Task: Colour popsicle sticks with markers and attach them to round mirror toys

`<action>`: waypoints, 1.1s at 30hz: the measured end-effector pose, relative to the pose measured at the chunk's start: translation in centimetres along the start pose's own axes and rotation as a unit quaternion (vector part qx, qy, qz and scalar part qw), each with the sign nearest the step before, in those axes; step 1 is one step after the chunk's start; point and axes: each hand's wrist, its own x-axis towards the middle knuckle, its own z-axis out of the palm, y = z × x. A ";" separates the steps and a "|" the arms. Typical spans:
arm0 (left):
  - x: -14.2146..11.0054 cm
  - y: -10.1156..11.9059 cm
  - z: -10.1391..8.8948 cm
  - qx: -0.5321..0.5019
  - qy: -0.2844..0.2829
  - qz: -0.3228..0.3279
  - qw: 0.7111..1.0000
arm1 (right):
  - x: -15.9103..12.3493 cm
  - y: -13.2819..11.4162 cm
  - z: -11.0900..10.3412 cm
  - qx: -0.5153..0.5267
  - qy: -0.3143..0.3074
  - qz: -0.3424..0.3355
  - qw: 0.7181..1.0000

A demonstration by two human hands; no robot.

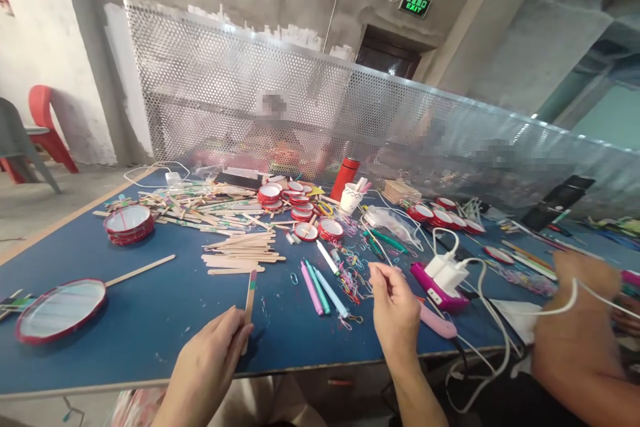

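Observation:
My left hand (213, 353) is closed around a wooden craft stick (251, 295), which points up and has pink and green bands near its tip. My right hand (396, 310) is raised above the table edge with thumb and fingers pinched together; whatever is between them is too small to make out. Purple, green and light blue markers (312, 287) lie between my hands, with a white marker (327, 258) just beyond. Small coloured clips and bands (353, 273) are scattered beside my right hand. Plain craft sticks (243, 253) lie in a pile ahead of my left hand.
Red-rimmed drums (129, 223) and a drum with a handle (63, 310) stand left. A red bottle (345, 177) and paper cup (351, 198) are behind. A magenta power strip (440, 290), cables and a pink glue gun (437, 320) lie right, near another person's arm (575, 327).

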 end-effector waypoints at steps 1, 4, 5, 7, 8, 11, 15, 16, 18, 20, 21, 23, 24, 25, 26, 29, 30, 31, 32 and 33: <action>0.0 0.0 0.0 -0.001 -0.007 -0.004 1.000 | 0.5 -0.1 -0.1 -0.034 -0.028 -0.007 0.999; 0.0 -0.1 0.0 -0.003 -0.011 -0.010 1.000 | 1.6 -0.6 0.6 -0.119 -0.127 -0.036 0.984; 0.0 0.0 0.0 -0.004 -0.010 -0.010 1.000 | 1.9 -0.9 1.1 -0.135 -0.153 -0.042 0.978; 0.1 0.1 -0.1 -0.003 -0.009 -0.007 1.000 | 2.3 -1.4 2.3 -0.165 -0.196 -0.044 0.966; 0.2 0.1 -0.2 -0.003 -0.009 -0.005 1.000 | 2.4 -1.6 2.8 -0.183 -0.214 -0.042 0.959; 0.3 0.3 -0.3 -0.004 -0.014 0.000 1.000 | 2.7 -2.3 4.2 -0.232 -0.253 -0.030 0.939; 0.3 0.3 -0.3 0.004 -0.004 0.007 1.000 | 3.0 -2.8 4.5 -0.270 -0.284 -0.013 0.920; 0.3 0.3 -0.3 0.007 0.000 0.009 1.000 | 3.0 -2.8 4.3 -0.275 -0.289 -0.009 0.917; 0.2 0.3 -0.2 0.011 0.005 0.011 1.000 | 2.8 -2.8 3.7 -0.282 -0.294 -0.003 0.913; 0.3 0.4 -0.2 0.008 0.004 0.011 1.000 | 2.3 -2.7 2.8 -0.283 -0.297 0.001 0.912; 0.3 0.4 -0.3 0.006 0.002 0.010 1.000 | 2.0 -2.7 2.3 -0.282 -0.299 0.001 0.912; 0.3 0.5 -0.3 0.001 0.005 0.009 1.000 | 1.4 -2.6 1.3 -0.275 -0.305 0.001 0.912; 0.3 0.5 -0.4 0.000 0.011 0.009 1.000 | 1.1 -2.5 0.9 -0.269 -0.309 0.000 0.912; 0.4 0.6 -0.4 -0.001 0.018 0.010 1.000 | 0.8 -2.4 0.5 -0.264 -0.312 -0.002 0.913; 0.4 0.6 -0.5 -0.003 0.025 0.012 1.000 | 0.6 -2.2 0.2 -0.257 -0.314 -0.004 0.914; 0.5 0.7 -0.5 -0.010 0.037 0.018 0.999 | 0.1 -1.8 -0.1 -0.238 -0.318 -0.005 0.918; 0.5 0.7 -0.5 -0.010 0.040 0.019 0.999 | 0.0 -1.6 -0.1 -0.232 -0.319 -0.004 0.919; 0.5 0.7 -0.4 -0.007 0.044 0.020 0.999 | -0.1 -1.5 -0.1 -0.226 -0.320 -0.003 0.920; 0.5 0.6 -0.4 -0.004 0.048 0.022 0.999 | -0.1 -1.3 0.0 -0.221 -0.320 -0.002 0.921; 0.4 0.6 -0.3 0.000 0.049 0.023 0.999 | -0.1 -1.2 0.0 -0.216 -0.320 0.000 0.922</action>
